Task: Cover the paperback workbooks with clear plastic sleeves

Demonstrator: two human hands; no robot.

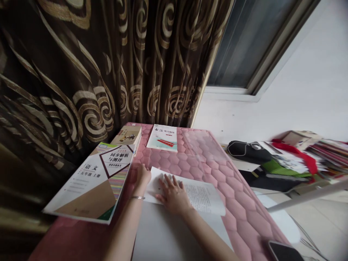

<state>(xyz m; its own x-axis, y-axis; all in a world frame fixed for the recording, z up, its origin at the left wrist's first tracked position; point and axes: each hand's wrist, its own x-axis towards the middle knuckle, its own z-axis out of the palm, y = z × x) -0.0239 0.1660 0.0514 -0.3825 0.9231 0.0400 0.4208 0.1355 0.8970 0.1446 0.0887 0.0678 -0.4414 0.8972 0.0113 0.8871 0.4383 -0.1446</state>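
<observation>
An open book (pixel 203 197) with a printed white page lies in front of me, a plain greyish-white sheet (pixel 165 232) extending below it toward me. My right hand (pixel 174 195) is spread flat on the page, fingers apart. At the page's upper left edge, my left hand (pixel 143 175) has its fingers curled in against the book; the fingertips are partly hidden. A bracelet (pixel 136 197) circles the left wrist. Beyond the book, clear plastic sheets (pixel 202 145) rest on the pink padded tablecloth (pixel 239 195).
A large workbook (pixel 92 185) lies left, with a stack of books (pixel 126 137) behind it. A thin white booklet (pixel 164 137) is at the back. A phone (pixel 284 251) sits at the lower right. Beyond the table are a black pouch (pixel 247 150) and piled papers. A patterned curtain (pixel 152 61) hangs behind.
</observation>
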